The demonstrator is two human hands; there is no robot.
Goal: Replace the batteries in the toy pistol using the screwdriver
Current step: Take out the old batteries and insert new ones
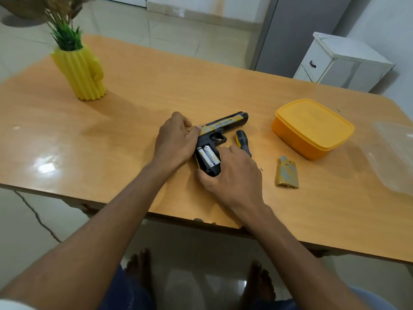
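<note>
Fingers of left hand [176, 142] curled over the back end of the toy pistol [220, 130], thumb tip right on the yellow slide, pinning it flat to the table [156, 90]. Right hand [234, 177] wrapped round the bottom of the grip, thumb under the butt, fingers along the right edge; looks like a proper hold, though fingertips mostly hidden behind the grip so hard to say how tight. Grip compartment lying open and facing up, two batteries [209, 155] seated side by side in it, white with yellow markings. Barrel pointing away and to the right.

Just beside the right hand's knuckles: screwdriver [242, 142], black and yellow handle, lying loose on the table, shaft tucked behind the hand. Further right, battery cover [287, 173] off the pistol, yellow-grey camo, lying by itself near the front edge. Tiny speck between cover and hand, maybe the screw, too small to tell.

Beyond that, yellow lidded container [312, 128], closed, and a clear plastic lid or tray [395, 153] at the far right edge. Far left corner: yellow ribbed vase [82, 74] with green plant. White cabinet [342, 61] off behind the table. Bare feet on the tiled floor underneath.
</note>
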